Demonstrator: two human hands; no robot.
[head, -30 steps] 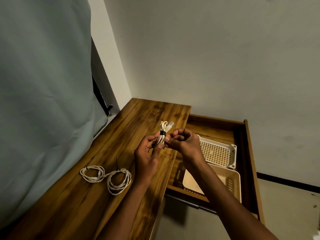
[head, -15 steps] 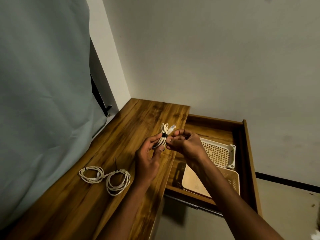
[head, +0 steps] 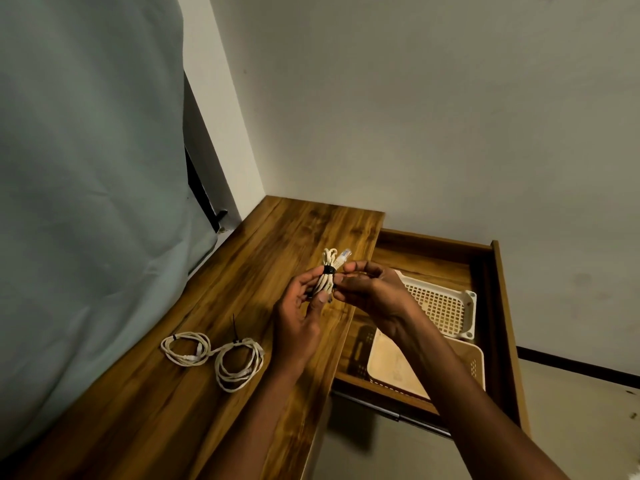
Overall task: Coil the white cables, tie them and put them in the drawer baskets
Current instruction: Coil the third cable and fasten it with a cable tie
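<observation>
I see the coiled white cable bundle [head: 327,276], cinched by a black tie [head: 329,270], held upright above the wooden desk [head: 242,278] near its right edge. My left hand [head: 298,317] grips its lower part with curled fingers; my right hand [head: 370,292] pinches at the tie, the 2 hands close together. 2 tied coils [head: 213,355] lie on the desk to the left. The open drawer [head: 498,306] holds 2 cream baskets [head: 446,310].

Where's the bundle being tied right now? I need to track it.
In the head view, the bundle is mid-frame, held upright between the left hand and right hand, above the desk's right edge, beside the open drawer.
</observation>
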